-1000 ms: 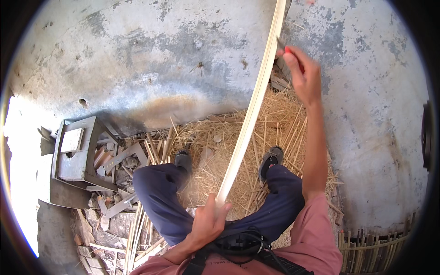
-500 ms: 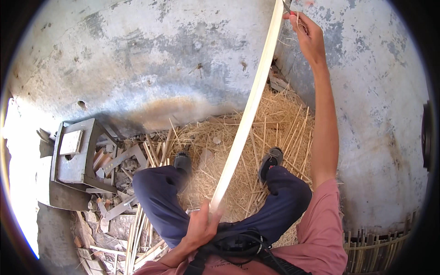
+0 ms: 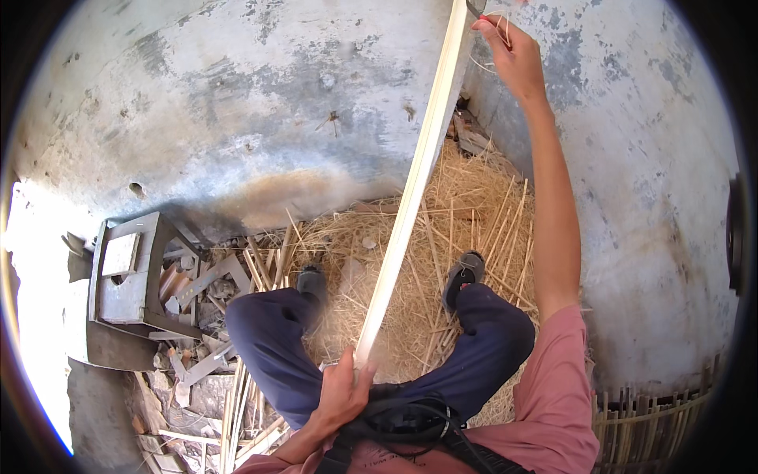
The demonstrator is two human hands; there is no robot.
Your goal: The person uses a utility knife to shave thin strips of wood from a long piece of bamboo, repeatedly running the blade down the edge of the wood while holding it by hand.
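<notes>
Our left hand (image 3: pixel 341 395) clasps the near end of the strip (image 3: pixel 424 158), which slants up and away; our right hand (image 3: pixel 512 54) pinches a knife (image 3: pixel 473 9) at its upper stretch. Paring seems under way; the far end leaves view, so we can't tell what's left.

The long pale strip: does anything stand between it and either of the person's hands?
Nothing visible blocks the left hand: it grips the long pale strip at its lower end. Between the right hand and the strip's upper part is only the dark blade this hand holds; the straw lies below.
</notes>
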